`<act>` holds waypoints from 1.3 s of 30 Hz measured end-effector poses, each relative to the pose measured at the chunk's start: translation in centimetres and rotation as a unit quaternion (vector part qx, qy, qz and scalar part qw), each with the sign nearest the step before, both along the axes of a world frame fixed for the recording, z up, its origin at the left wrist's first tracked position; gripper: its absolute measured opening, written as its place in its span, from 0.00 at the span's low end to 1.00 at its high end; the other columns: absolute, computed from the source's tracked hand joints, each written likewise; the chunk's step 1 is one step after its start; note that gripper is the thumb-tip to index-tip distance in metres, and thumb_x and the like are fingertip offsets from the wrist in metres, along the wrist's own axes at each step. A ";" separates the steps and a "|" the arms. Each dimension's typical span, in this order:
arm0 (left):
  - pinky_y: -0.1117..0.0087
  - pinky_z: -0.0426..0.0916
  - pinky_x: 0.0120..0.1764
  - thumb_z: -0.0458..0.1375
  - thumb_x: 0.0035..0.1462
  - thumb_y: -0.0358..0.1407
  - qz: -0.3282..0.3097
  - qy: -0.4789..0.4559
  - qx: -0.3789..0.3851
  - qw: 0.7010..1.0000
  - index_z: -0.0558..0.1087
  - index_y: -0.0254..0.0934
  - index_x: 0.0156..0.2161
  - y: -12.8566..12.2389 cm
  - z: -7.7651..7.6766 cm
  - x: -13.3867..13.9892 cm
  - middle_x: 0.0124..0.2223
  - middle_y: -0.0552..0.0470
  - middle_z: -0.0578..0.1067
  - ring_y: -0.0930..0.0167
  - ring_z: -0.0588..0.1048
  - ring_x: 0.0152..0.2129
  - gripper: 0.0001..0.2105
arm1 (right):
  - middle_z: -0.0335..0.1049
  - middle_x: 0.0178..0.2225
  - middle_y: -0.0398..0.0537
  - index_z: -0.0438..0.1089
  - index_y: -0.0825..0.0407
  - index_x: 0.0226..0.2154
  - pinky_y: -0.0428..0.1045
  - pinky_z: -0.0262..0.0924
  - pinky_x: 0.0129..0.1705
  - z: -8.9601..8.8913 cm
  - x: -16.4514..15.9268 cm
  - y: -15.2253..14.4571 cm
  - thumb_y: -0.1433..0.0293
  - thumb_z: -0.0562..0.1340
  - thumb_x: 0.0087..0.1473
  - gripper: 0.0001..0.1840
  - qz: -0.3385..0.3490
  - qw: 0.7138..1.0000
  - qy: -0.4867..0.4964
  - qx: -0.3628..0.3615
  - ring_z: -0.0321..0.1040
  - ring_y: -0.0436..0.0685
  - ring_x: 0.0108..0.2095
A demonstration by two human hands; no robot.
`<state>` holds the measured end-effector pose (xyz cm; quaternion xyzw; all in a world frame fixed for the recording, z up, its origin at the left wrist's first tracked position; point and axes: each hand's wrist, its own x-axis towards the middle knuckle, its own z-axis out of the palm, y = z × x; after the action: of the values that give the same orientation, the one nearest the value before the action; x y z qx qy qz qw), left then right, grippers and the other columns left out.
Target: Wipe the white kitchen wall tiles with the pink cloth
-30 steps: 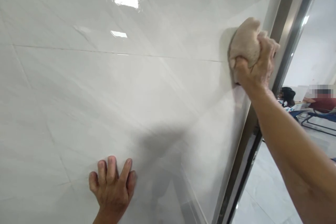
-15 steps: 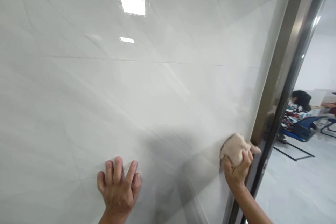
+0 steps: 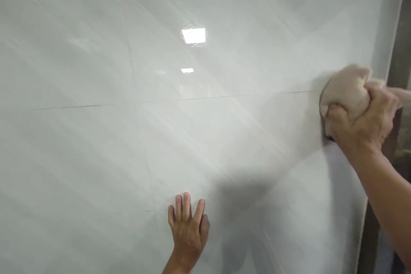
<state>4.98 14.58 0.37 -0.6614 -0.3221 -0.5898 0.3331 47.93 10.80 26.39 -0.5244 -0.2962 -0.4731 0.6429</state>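
Observation:
A bunched-up beige cloth is gripped in my right hand, pressed to the wall near its right edge. One end of the cloth sticks out past the hand toward the dark frame. My left hand lies with spread fingers against the wall, low and near the middle, holding nothing. The wall is glossy pale grey tile with faint diagonal veining and thin joint lines. Under the cloth, the wall surface is hidden.
A dark frame borders the wall on the right. Ceiling lights reflect brightly in the upper tiles. My shadow falls on the lower wall between my hands.
My right hand has moved up along the wall's right side with the cloth. The view has shifted left, and the room with seated people has gone out of sight. My left hand remains on the wall.

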 end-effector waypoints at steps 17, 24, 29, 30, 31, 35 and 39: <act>0.48 0.39 0.75 0.60 0.64 0.33 0.014 0.018 -0.001 1.000 0.57 0.51 0.74 0.0 -0.2 -0.3 0.79 0.48 0.48 0.58 0.45 0.76 0.36 | 0.56 0.67 0.63 0.60 0.52 0.63 0.71 0.53 0.70 -5.0 -28.4 1.1 0.58 0.68 0.59 0.35 0.169 0.758 -0.614 -0.138 0.51 0.77 0.69; 0.52 0.46 0.74 0.62 0.65 0.35 0.009 0.074 -0.041 0.996 0.67 0.47 0.69 -1.7 0.4 -2.6 0.76 0.44 0.56 0.58 0.51 0.75 0.28 | 0.57 0.69 0.63 0.65 0.50 0.64 0.73 0.55 0.67 -5.9 -14.4 0.2 0.44 0.65 0.59 0.40 0.100 0.878 -0.449 -0.131 0.50 0.77 0.71; 0.51 0.49 0.72 0.63 0.65 0.33 0.041 0.106 -0.024 0.993 0.69 0.46 0.66 -2.1 4.3 -8.7 0.75 0.40 0.59 0.56 0.53 0.75 0.26 | 0.62 0.65 0.69 0.70 0.54 0.60 0.72 0.59 0.62 -5.4 -4.0 -1.3 0.35 0.59 0.56 0.46 0.047 0.963 -0.233 -0.125 0.58 0.78 0.67; 0.51 0.49 0.72 0.63 0.65 0.34 0.054 0.118 -0.016 0.991 0.69 0.46 0.66 -1.9 5.5 -10.0 0.75 0.39 0.59 0.56 0.53 0.75 0.26 | 0.61 0.65 0.68 0.68 0.53 0.63 0.73 0.59 0.63 -5.7 -3.1 -1.6 0.35 0.59 0.57 0.46 0.046 0.972 -0.199 -0.120 0.58 0.78 0.67; 0.51 0.49 0.71 0.62 0.65 0.34 0.066 0.131 -0.008 0.989 0.69 0.46 0.66 -1.5 6.7 -11.4 0.75 0.39 0.58 0.56 0.53 0.75 0.26 | 0.61 0.66 0.66 0.66 0.51 0.65 0.75 0.58 0.63 -6.1 -2.7 -1.8 0.37 0.58 0.59 0.45 0.049 0.978 -0.172 -0.109 0.57 0.79 0.68; 0.51 0.48 0.71 0.61 0.67 0.37 0.114 0.142 0.040 0.983 0.69 0.46 0.67 0.5 11.2 -16.0 0.78 0.43 0.52 0.53 0.51 0.75 0.25 | 0.63 0.64 0.62 0.65 0.45 0.66 0.76 0.59 0.63 -9.4 -6.0 -1.3 0.47 0.63 0.60 0.37 0.055 0.986 -0.152 -0.028 0.61 0.81 0.65; 0.47 0.49 0.70 0.57 0.69 0.38 0.126 0.112 0.060 0.984 0.62 0.47 0.72 2.4 13.0 -18.5 0.80 0.46 0.44 0.48 0.48 0.75 0.28 | 0.59 0.67 0.64 0.63 0.45 0.65 0.79 0.60 0.60 -16.1 -14.8 -0.4 0.53 0.67 0.58 0.36 0.078 0.980 -0.179 -0.029 0.59 0.82 0.66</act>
<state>-13.49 17.00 13.38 -0.6562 -0.3273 -0.4838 0.4777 33.14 10.40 10.25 -0.4252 -0.4596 -0.4991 0.5990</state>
